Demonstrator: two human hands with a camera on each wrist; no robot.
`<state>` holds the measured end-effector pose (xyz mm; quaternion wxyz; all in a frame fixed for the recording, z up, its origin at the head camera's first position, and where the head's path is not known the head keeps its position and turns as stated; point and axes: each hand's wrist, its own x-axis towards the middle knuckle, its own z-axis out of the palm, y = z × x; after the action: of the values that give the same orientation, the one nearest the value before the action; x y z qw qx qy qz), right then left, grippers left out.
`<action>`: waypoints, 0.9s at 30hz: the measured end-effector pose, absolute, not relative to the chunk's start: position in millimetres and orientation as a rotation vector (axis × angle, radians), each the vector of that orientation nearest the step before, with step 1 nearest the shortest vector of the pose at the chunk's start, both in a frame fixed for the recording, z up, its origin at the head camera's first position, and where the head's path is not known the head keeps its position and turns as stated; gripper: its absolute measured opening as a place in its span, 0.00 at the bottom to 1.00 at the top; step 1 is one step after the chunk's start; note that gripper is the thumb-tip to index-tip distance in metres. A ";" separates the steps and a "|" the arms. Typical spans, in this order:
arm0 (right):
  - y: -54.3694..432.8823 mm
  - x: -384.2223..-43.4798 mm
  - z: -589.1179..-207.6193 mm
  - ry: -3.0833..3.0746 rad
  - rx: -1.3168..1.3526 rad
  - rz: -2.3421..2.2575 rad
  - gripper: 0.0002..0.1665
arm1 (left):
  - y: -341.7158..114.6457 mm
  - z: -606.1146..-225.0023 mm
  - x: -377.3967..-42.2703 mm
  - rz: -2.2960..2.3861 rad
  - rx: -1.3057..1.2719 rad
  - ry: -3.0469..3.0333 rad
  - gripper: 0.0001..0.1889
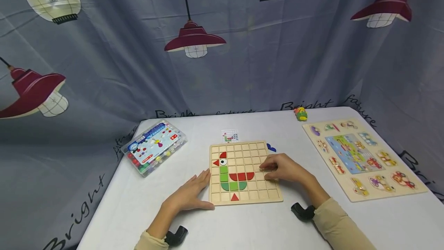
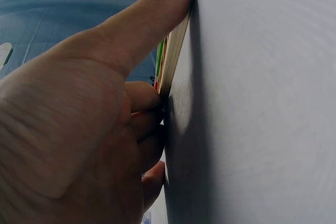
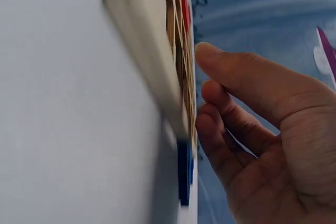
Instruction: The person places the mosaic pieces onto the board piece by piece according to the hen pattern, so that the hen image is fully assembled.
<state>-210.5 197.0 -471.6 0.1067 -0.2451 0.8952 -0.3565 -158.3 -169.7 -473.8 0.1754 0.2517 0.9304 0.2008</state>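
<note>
The left hand (image 1: 189,192) is spread with nothing gripped, and is rested against the left edge of the grid board (image 1: 254,155), which is laid on the counter (image 1: 249,230). The right hand (image 1: 282,167) is half curled over the grid board's right part; nothing is seen in it. The grid board is judged light and stiff, best held by its edges. The coloured tiles (image 1: 224,177) seated in its cells, probably smooth, should be pinched by their sides. Left of the grid board, coloured pieces (image 1: 157,159) are contained in a clear case (image 1: 154,147).

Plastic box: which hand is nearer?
Left. Left hand is at the left edge of the board, right of the plastic box; right hand is farther right, over the board's right side.
</note>
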 end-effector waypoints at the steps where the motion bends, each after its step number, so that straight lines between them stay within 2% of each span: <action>1: 201.7 -211.2 -472.2 2.648 -0.698 -1.058 0.18 | -169.7 -473.8 -158.5 0.565 0.713 2.636 0.60; 13: 246.4 -213.9 -482.7 2.818 -0.524 -1.029 0.19 | -169.7 -475.4 -158.4 0.522 0.702 2.626 0.59; 27: 251.3 -226.7 -481.6 2.834 -0.455 -0.965 0.20 | -169.8 -475.2 -158.7 0.548 0.699 2.642 0.59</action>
<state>-226.7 251.3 -481.6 0.0568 -0.1500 0.9343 -0.3183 -158.7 -169.8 -475.2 0.1764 0.2470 0.9330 0.1935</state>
